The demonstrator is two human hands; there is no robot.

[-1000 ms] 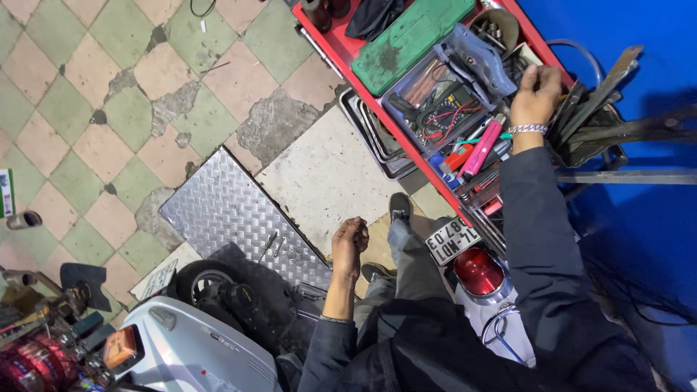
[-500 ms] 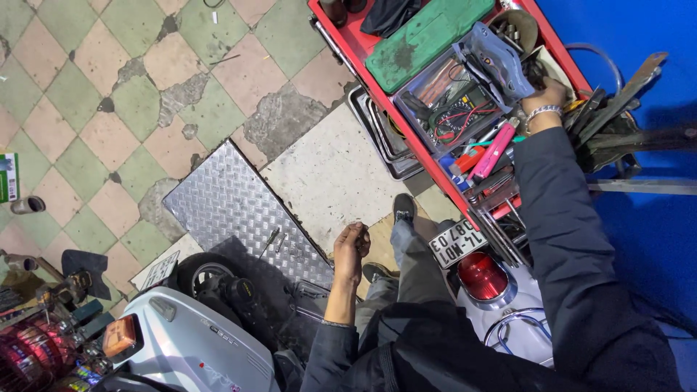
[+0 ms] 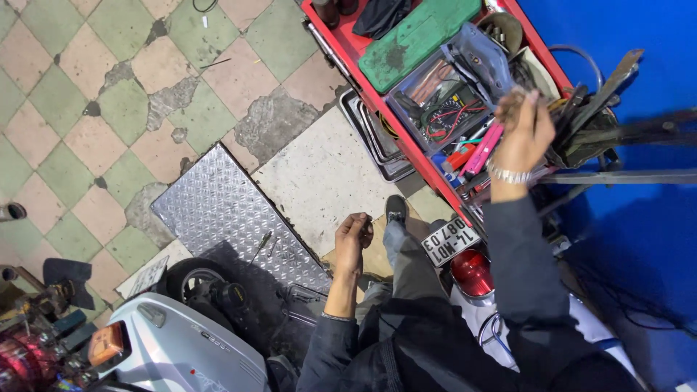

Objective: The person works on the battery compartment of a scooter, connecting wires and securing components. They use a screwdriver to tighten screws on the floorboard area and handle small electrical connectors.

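Red cart (image 3: 347, 45) runs off the top edge, its trays crammed with tools that are hard to tell apart. Right hand (image 3: 524, 134) is raised over a clear bin (image 3: 443, 98), fingers curled on something small and blurred. Left hand (image 3: 353, 236) hangs loosely curled near a scooter (image 3: 181, 356); what it holds, I cannot tell.

We have one view only, from a head cam looking nearly straight down, approx. standing height. Tiled floor (image 3: 87, 109) fills the left, red tool cart (image 3: 377, 109) top right, blue wall (image 3: 639, 43) far right. Our own arms and torso enter from the bottom edge.
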